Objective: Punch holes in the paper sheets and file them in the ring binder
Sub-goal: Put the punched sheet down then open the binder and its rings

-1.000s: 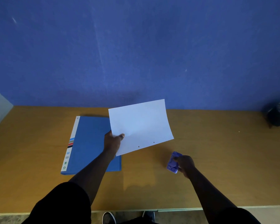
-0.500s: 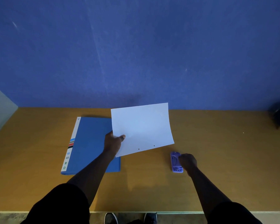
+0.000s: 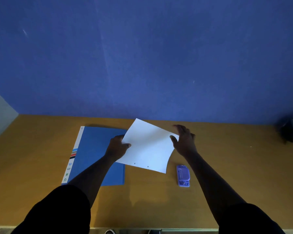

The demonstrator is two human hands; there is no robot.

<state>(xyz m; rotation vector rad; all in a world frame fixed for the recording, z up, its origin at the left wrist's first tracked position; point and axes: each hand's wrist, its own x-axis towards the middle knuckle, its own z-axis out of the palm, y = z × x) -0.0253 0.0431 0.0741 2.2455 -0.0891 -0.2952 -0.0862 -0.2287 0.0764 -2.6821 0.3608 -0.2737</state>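
Note:
A white paper sheet with two punched holes near its lower edge is held above the table. My left hand pinches its left edge. My right hand is at the sheet's right edge, thumb on the paper and fingers spread behind it. A closed blue ring binder lies flat on the table at the left, partly under my left arm. A small purple hole punch rests on the table to the right of the sheet, below my right forearm, with nothing touching it.
The wooden table runs up to a blue wall. A dark object sits at the far right edge. The table's front edge is near my body.
My right hand let go of the hole punch and rose to the sheet's right edge. The sheet has turned and tilted. The punch now lies still on the table.

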